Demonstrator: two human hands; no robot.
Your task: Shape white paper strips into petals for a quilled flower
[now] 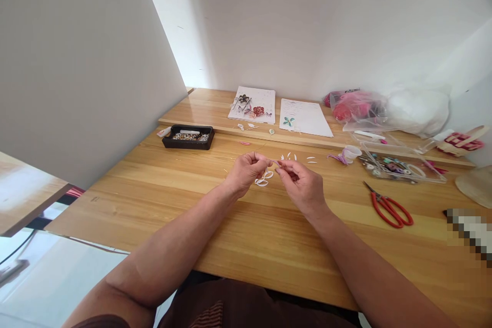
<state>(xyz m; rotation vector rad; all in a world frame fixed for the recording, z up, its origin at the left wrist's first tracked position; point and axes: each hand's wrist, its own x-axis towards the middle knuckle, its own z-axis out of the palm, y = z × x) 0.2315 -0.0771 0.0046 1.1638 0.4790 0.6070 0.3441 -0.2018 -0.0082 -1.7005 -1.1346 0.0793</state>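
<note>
Over the middle of the table my left hand [249, 171] and my right hand [302, 182] face each other, fingertips pinched. Stretched between them is a small, thin purplish strip [275, 163], both hands closed on its ends; its exact kind is too small to make out. White leaf-shaped outlines [262, 182] lie on the wood just below the fingers, partly hidden by my left hand. Beyond my right hand, several small white petal-shaped pieces [295, 157] are scattered. A pink sliver [244, 143] lies farther back.
Red-handled scissors [390, 209] lie at the right, below a clear box of beads [400, 169]. Purple ribbon [339, 157] rests beside a small white cup [351, 154]. A black bead tray [188, 137] stands back left. Paper sheets [305, 117] with flower ornaments lie on the raised shelf.
</note>
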